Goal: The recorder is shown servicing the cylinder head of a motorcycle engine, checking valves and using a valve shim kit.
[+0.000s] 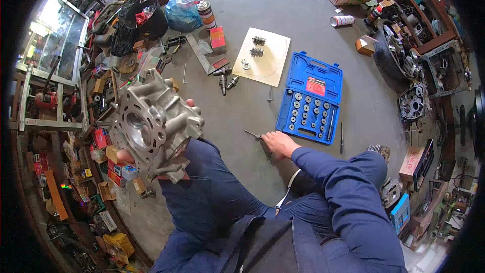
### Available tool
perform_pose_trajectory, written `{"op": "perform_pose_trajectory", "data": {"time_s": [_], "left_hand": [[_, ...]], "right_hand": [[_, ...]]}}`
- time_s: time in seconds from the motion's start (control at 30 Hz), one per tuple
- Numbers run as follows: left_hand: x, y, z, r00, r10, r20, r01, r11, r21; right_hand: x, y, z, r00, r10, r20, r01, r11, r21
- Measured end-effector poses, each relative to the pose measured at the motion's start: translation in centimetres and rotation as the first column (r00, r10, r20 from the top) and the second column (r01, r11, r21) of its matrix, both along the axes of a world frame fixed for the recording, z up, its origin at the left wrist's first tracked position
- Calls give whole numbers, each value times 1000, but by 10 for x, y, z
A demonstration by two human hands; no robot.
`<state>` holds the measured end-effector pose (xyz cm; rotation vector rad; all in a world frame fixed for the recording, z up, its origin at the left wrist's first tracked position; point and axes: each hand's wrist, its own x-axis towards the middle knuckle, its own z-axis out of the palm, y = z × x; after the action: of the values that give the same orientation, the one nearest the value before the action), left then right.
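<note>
Left hand (125,156) grips the grey metal cylinder head (156,124) from its far side, thumb at the lower left edge and a fingertip showing at the upper right; most of that hand is hidden behind the casting. Right hand (279,144) is near the floor (230,114), fingers curled closely round the end of a slim metal tool (251,134).

In the head view, the cylinder head is tilted, its face with the round recess turned left and up, overlapping the left knee (202,159). The right forearm (331,169) angles in from the lower right, palm down, the tool pointing left.

Bare grey floor separates the casting from the open blue case (286,114), whose near edge is just beyond the right hand. A cream board (268,73) lies farther forward; boxes and parts (113,164) crowd the left side.
</note>
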<state>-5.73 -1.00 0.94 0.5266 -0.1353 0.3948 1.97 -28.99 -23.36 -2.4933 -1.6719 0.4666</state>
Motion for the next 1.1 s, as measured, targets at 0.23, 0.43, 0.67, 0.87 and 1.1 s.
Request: {"op": "perform_pose_trajectory", "data": {"time_s": [0.23,0.43,0.67,0.87,1.1], "left_hand": [[10,37,-14,998,-2,-67,2,1000,-13],[-49,-8,-39,991,117,-60,-116,993,11],[22,-7,-22,994,-64,-94,53,993,-110],[41,-53,5,893,-448,-50,421,869,-259],[43,-85,-5,823,-542,-169,515,839,-178]], "right_hand": [[92,47,3,824,-448,347,333,878,343],[108,45,-18,823,-554,-126,567,814,126],[96,58,258,847,-388,-363,530,665,526],[38,4,363,939,-305,-161,287,431,856],[22,-5,354,940,-260,-221,327,499,802]]}}
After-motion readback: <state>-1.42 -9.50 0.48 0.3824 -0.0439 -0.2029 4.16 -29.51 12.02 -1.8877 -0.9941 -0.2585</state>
